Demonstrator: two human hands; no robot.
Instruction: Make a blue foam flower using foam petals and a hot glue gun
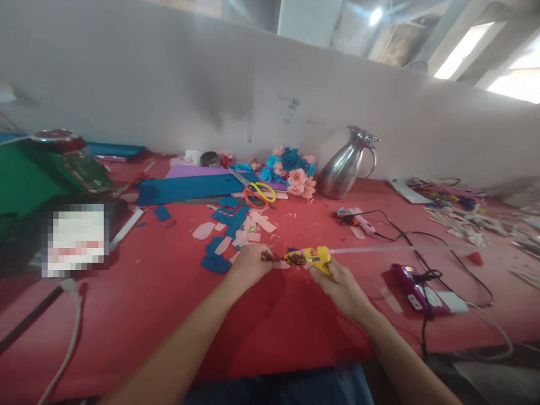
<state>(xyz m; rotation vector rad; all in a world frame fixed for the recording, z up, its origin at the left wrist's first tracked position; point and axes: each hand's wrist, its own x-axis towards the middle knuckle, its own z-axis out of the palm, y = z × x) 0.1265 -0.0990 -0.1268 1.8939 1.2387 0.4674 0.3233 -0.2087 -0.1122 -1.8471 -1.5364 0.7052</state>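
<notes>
My right hand (343, 287) is wrapped round the handle of a yellow glue gun (321, 257), whose front points left. A long clear glue stick (379, 249) runs out of its back to the right. My left hand (252, 264) is closed in a pinch on a thin dark stick (276, 259). Right at the gun's front is a speckled brown and orange piece (296, 258); whether it is on the stick or on the gun I cannot tell. Blue paper scraps (216, 256) and pink paper scraps (241, 237) lie just beyond my left hand.
Scissors (255, 188) lie on blue paper strips (185, 188). Behind are pink and blue paper flowers (295, 171) and a metal jug (343, 169). At right, a purple power strip (422, 292) trails black cords, near a pink tool (358, 219). A jar (63, 157) stands left.
</notes>
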